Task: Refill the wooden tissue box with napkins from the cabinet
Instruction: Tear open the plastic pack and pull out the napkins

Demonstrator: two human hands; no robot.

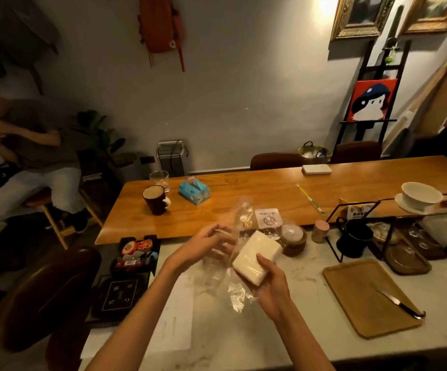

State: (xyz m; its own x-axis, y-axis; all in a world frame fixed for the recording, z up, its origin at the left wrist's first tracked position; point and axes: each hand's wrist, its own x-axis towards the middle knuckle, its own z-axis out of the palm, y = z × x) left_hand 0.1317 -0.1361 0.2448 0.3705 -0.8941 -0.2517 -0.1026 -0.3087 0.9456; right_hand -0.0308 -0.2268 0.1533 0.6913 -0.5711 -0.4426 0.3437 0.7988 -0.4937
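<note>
A white stack of napkins (254,257) is held above the pale marble counter (283,338), gripped at its lower end by my right hand (271,287). Beside it my left hand (207,243) grips the clear plastic wrapper (230,266), which crumples down onto the counter below the stack. The upper part of the wrapper rises in front of the wooden table. I cannot see a wooden tissue box or a cabinet in this view.
A wooden tray (361,293) with a knife (401,305) lies to the right. Round wooden coasters (294,241), a small pink cylinder (320,231), a black dripper stand (353,236) and a blue tissue pack (194,192) stand nearby. A person (29,162) sits at the left.
</note>
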